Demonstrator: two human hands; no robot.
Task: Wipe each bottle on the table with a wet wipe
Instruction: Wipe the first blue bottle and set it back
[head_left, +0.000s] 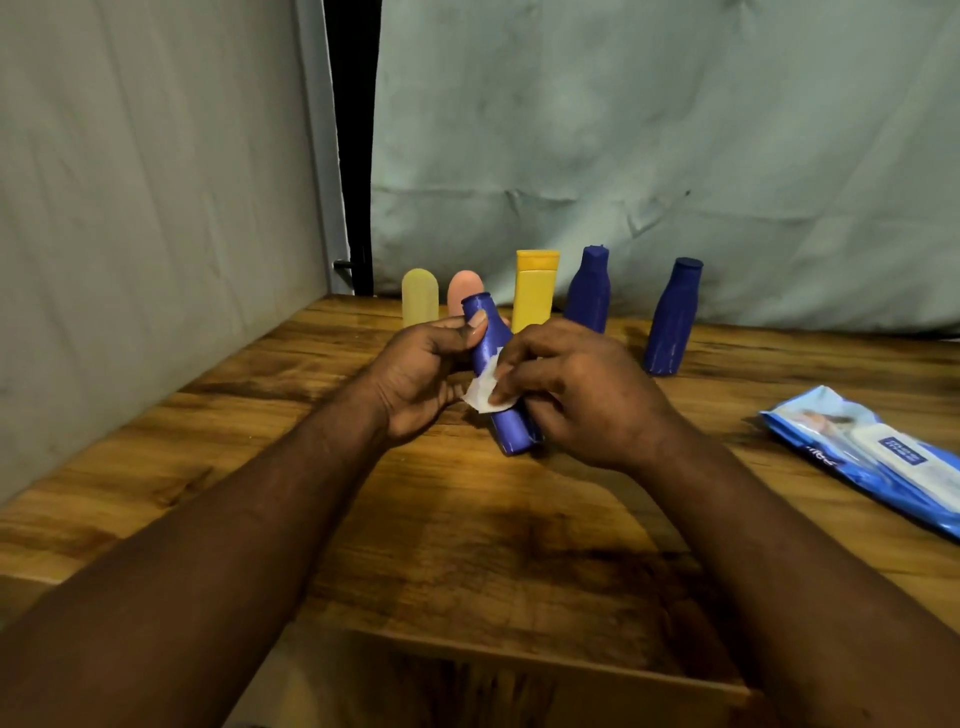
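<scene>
Forearms (182, 545) run off-frame; left hand (415, 374) grips blue bottle (511, 431), right hand (576, 395) pinches wipe (480, 392) covering its middle.

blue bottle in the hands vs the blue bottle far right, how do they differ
The held blue bottle is tilted in the left hand; the far-right blue bottle stands on the table. The right hand holds a white wipe against the held bottle; the far-right bottle has none. Both are dark blue.
</scene>
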